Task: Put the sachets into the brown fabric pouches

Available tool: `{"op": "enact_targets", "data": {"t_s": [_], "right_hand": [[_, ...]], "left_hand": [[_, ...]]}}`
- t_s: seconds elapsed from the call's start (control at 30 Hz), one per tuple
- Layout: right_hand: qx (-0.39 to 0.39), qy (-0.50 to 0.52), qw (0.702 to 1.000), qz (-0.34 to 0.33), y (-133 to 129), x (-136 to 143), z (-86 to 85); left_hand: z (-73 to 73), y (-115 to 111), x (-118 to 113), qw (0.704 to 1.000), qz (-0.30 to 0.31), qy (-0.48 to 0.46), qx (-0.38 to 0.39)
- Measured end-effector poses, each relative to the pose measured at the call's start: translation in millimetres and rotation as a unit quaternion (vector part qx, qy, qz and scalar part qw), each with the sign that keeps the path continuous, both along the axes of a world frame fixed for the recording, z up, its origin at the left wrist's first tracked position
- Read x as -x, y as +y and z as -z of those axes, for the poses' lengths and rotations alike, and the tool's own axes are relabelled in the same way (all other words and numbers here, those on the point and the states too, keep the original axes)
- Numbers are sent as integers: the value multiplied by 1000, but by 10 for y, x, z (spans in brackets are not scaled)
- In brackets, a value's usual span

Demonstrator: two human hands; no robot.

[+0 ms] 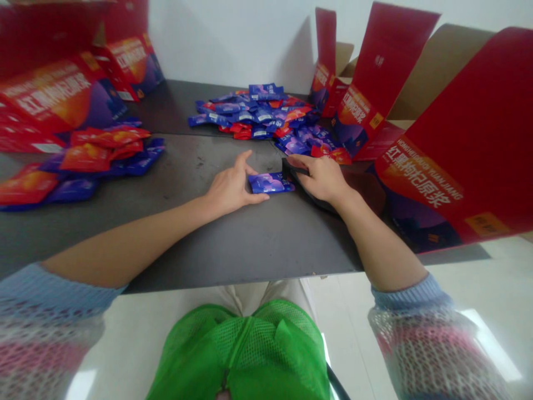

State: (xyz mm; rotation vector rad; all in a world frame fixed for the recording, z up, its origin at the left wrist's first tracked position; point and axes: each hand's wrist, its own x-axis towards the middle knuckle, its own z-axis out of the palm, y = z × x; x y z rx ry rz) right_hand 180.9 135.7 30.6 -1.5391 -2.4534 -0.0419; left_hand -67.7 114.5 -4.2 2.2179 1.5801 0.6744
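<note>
On the dark tabletop lies a blue-purple sachet (pixel 270 183) with a light flower-like print. My left hand (pixel 233 186) is at its left end, thumb and fingers spread apart around that end; whether it touches the sachet is unclear. My right hand (pixel 322 176) grips a black, flat, dark-edged object (pixel 312 197), whose kind I cannot make out. The tip of this black object meets the sachet's right end. Much of it is hidden beneath my right hand and wrist.
A heap of blue and red sachets (pixel 258 114) lies behind my hands. More sachets (pixel 104 150) are piled at the left. Tall open red boxes (pixel 449 161) stand at the right, others (pixel 54 105) at the left. The table's front edge (pixel 250 283) runs before my lap.
</note>
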Motion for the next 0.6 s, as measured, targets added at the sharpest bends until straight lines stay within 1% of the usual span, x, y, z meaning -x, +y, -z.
{"op": "enact_targets", "data": {"t_s": [0.07,0.1,0.17,0.27,0.33,0.37,0.43,0.47,0.5,0.6], "right_hand": [[-20,16,999,37,41,-27,58],[-29,36,998,46,61,-37,90],[-44,96,994,34,87,-36,158],[-69,204,977,0,52,59,247],[-57,229,970,-50,-26,184,289],[-39,221,970,-89,-74,254,302],[7,176,968,-180,-161,378,314],[25,154,965,-212,-190,421,312],[37,137,962,-232,-203,449,306],[54,120,959,-253,-160,439,277]], "left_hand": [[-8,-8,-7,1000,-7,3,0],[-11,-10,-11,1000,-12,5,-1],[-8,-10,-20,1000,-20,7,-8],[7,1,-29,1000,-20,9,-13],[11,9,-31,1000,-19,17,-14],[7,11,-31,999,-22,25,-11],[-13,11,-26,999,-27,46,2],[-27,10,-22,998,-29,56,12],[-41,10,-19,997,-29,66,21],[-65,14,-12,996,-27,80,28]]}}
